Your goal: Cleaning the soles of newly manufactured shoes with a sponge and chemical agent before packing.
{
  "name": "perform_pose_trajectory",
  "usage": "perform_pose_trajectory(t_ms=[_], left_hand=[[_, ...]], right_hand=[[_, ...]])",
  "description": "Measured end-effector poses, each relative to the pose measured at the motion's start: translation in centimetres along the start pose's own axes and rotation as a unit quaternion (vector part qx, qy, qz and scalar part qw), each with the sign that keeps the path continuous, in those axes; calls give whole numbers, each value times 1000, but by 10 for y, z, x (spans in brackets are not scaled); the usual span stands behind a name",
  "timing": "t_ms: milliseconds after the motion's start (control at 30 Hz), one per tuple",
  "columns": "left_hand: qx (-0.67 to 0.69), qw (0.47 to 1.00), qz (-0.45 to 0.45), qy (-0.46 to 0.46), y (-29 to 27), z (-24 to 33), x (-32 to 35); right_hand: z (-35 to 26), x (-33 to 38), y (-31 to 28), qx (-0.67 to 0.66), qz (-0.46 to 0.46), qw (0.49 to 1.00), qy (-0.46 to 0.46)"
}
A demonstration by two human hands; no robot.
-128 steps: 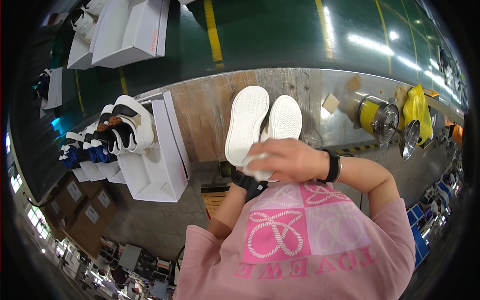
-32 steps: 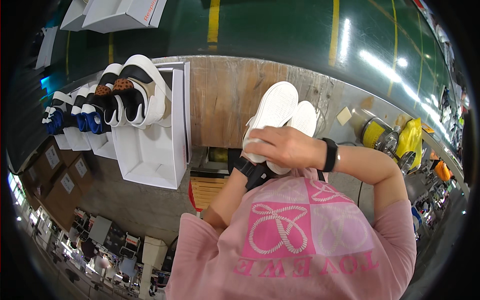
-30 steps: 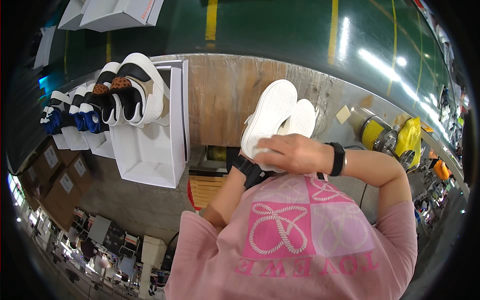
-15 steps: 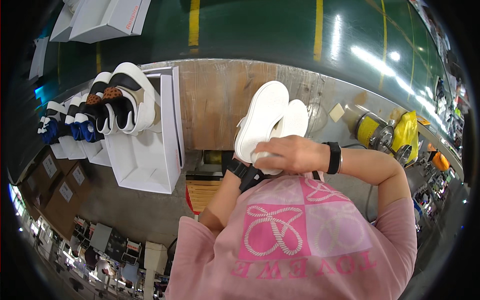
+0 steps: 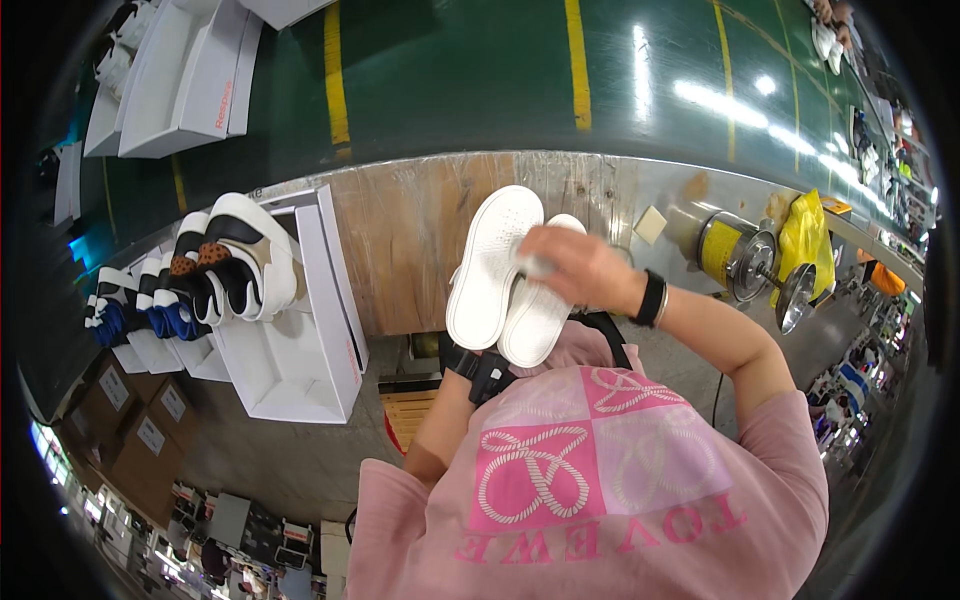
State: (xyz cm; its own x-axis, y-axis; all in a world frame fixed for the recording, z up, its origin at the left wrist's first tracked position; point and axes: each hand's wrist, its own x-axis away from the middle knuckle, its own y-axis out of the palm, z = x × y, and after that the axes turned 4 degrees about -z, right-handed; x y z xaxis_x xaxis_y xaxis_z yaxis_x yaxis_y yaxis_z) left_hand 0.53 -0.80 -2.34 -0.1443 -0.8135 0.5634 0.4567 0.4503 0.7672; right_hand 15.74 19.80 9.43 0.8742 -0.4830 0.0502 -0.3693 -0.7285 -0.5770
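Note:
A pair of shoes is held soles up in front of my chest: a left white sole [image 5: 492, 255] and a right white sole [image 5: 535, 322] side by side. My left wrist, in a black strap [image 5: 485, 372], comes up beneath their lower end. The soles cover most of my left hand, which supports the pair from below. My right hand [image 5: 590, 270], blurred by motion, has its fingers closed on a small white wad [image 5: 535, 264] at the upper part of the right sole. What the wad is made of cannot be made out.
On the left stand an open white shoebox [image 5: 285, 365] and several black-and-white shoes [image 5: 245, 255]. A wood-topped bench [image 5: 390, 240] borders a green conveyor [image 5: 450, 80] with more boxes [image 5: 185, 80]. Rightward lie a pale square pad [image 5: 650, 225], a metal can [image 5: 730, 255] and a yellow bag [image 5: 805, 235].
My right hand has moved with the white wad from the soles' near end up toward their far end. The whole view has shifted, bringing another person's hands into the top right.

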Motion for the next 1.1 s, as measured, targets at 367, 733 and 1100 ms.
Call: perform_pose_trajectory(t_ms=[367, 733, 1100], left_hand=[[-41, 999, 14, 1, -10, -7, -5], [-72, 997, 31, 18, -19, -23, -9], [-69, 994, 75, 28, -37, -39, 3]], right_hand=[[27, -53, -6, -20, 22, 996, 80], [58, -52, -15, -30, 31, 980, 193], [-49, 16, 20, -48, 6, 999, 26]])
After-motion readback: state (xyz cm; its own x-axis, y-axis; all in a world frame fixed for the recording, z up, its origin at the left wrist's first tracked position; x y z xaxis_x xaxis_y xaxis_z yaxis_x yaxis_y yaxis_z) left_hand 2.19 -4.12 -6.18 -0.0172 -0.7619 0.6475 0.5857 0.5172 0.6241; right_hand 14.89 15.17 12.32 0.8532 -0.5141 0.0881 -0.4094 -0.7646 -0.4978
